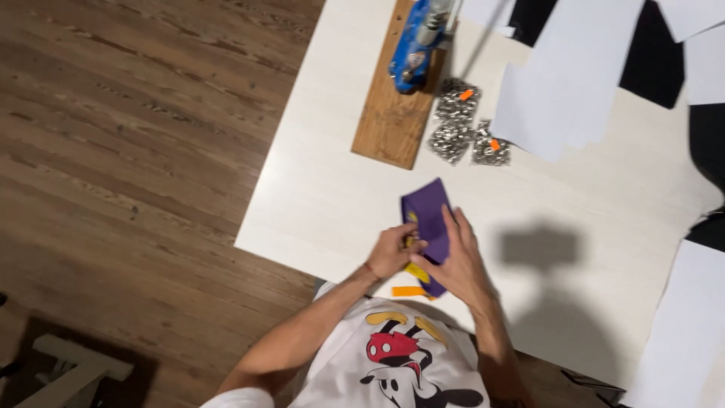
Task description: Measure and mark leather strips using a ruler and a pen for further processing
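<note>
A folded purple cloth with yellow trim lies on the white table near its front edge. My left hand pinches the cloth's left edge, where a yellow piece shows. Spread flat, my right hand presses on the lower right part of the cloth. A small orange strip lies on the table just below my hands.
A wooden board carrying a blue tool stands at the table's far side. Beside it lie three clear bags of small metal parts. White paper sheets and black cloth cover the right. Wooden floor lies left.
</note>
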